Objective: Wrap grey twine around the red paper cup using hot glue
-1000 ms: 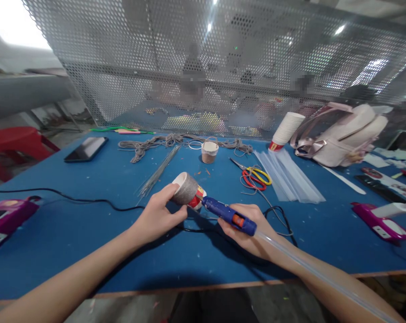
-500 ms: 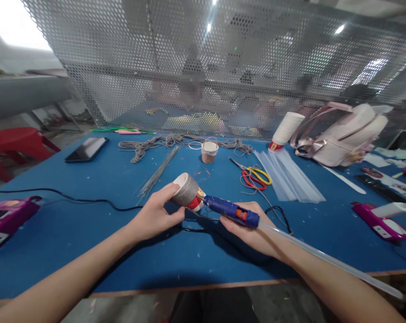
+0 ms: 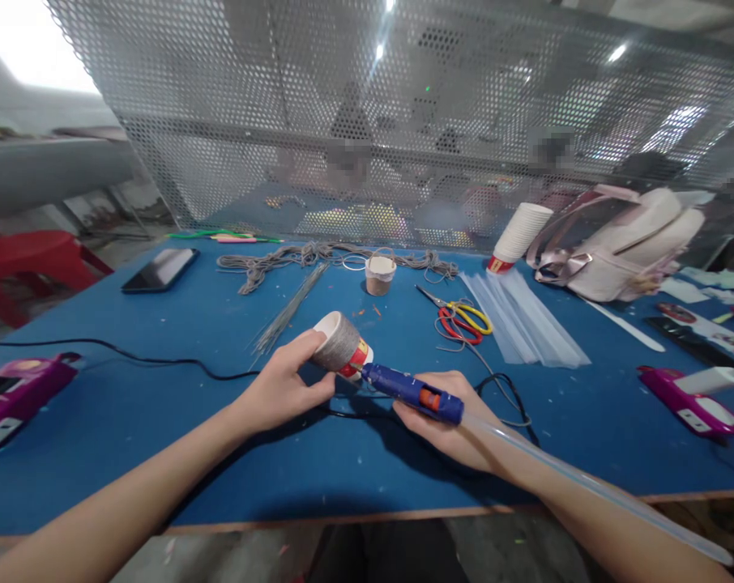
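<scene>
Left hand (image 3: 285, 387): fingers curled, gripping tilted cup (image 3: 341, 344). Right hand (image 3: 449, 421): closed round glue gun (image 3: 412, 390), nozzle at cup; trigger hidden. Beyond cup: small bucket (image 3: 380, 276), scissors (image 3: 445, 312). Left of cup: wires (image 3: 291, 310).

Head camera over a blue tabletop (image 3: 221, 453)

The single view comes from the wearer's head, above the tabletop's near edge, facing forward and down; both forearms enter from the bottom corners, with the left hand (image 3: 285, 385) and right hand (image 3: 449, 421) close below. Farther off, the perforated metal screen (image 3: 233, 105) fills most of the upper part.
</scene>
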The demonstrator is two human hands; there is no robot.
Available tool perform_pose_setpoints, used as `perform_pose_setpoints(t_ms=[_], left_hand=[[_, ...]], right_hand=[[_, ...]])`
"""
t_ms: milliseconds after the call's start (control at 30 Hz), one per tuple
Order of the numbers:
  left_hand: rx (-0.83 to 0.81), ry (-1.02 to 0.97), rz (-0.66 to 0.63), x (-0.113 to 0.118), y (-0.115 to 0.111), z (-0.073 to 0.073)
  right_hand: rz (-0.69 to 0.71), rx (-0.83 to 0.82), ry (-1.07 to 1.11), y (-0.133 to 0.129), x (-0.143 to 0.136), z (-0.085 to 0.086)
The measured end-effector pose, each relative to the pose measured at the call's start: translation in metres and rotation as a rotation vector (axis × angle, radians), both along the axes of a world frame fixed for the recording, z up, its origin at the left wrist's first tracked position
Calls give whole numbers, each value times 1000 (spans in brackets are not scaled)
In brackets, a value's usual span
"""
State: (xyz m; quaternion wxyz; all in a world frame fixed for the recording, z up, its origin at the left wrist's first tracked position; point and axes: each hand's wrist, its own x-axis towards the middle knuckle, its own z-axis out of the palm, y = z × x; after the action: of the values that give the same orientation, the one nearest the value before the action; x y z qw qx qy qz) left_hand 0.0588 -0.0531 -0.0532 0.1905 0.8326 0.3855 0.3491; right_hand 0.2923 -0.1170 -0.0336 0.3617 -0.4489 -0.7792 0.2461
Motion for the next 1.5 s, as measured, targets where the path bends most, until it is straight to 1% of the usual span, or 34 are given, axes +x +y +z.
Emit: perform_pose_setpoints(t_ms=[200,333,467,567,667,733,833,1000,1100,1167,1233,1267,1400,1433,1500], left_hand=[[37,-3,-27,0,0,0],[46,-8,-16,1,0,0],[32,-25,27,4,-3,1],[29,-29,24,6,-5,2],[39,-40,8,7,-5,2],[50,-43,7,5,-4,2],[55,-28,0,2,-2,1],[19,-8,-52,-1,-1,2],[5,-13,-62,-1,-1,4],[-2,-24,-55,-2,-1,5],[-5,-34,-29,-2,0,5],[-6,-39,-7,-2,0,6],[-28,-73,96,-2,1,7],[-31,-85,120,-2,1,8],[-24,-106,172,-1,1,9]], right_hand=[[-36,-10,7,3,4,1],[-11,25,-2,1,2,-1],[16,56,-33,-1,-2,-7],[41,73,-51,-2,-4,-11],[47,65,-49,-2,-4,-10],[26,53,-36,-2,-3,-7],[-22,10,-8,0,1,-1],[-68,-172,56,3,6,6],[-84,-245,82,4,8,10],[-70,-261,85,6,12,11],[-35,-208,65,9,18,11],[-5,-148,40,12,22,11],[162,175,-134,20,35,10],[191,225,-189,20,37,10],[218,275,-310,17,39,10]])
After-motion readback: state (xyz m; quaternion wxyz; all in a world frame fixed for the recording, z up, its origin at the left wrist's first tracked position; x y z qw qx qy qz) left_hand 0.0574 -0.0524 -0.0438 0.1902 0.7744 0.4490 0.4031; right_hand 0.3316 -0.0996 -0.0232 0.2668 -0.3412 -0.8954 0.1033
